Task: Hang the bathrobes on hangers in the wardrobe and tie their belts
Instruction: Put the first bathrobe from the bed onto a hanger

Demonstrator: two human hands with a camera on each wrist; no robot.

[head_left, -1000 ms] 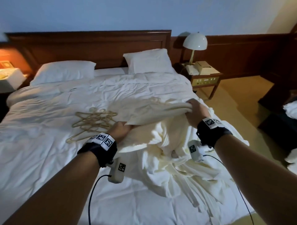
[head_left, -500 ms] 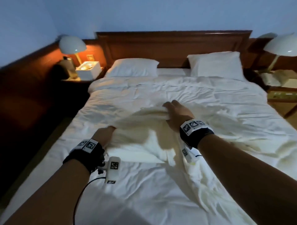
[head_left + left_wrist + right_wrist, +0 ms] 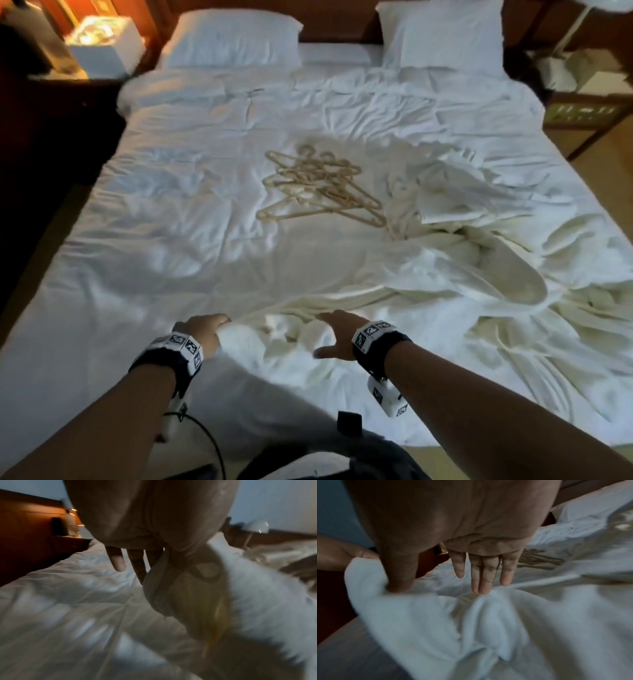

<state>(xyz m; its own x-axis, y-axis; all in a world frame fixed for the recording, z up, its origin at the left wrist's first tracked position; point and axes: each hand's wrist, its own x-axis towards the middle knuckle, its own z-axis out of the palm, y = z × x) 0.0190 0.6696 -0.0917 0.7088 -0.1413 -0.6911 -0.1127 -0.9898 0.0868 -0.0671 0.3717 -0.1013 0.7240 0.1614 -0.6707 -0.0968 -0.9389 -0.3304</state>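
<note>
A white bathrobe lies bunched at the near edge of the bed. My left hand grips a fold of it; in the left wrist view the thumb and fingers pinch the cloth. My right hand hovers over the robe with straight fingers, their tips touching the fabric. More crumpled bathrobes lie heaped on the right half of the bed. A pile of several beige hangers rests mid-bed, beyond both hands.
The bed has two pillows at the headboard. A nightstand with a white box stands at far left, another nightstand at far right. Dark floor runs along the left side.
The robe has been dragged from mid-bed to the near edge. My right hand has let go of it and spread flat. The hangers, hidden before, are uncovered.
</note>
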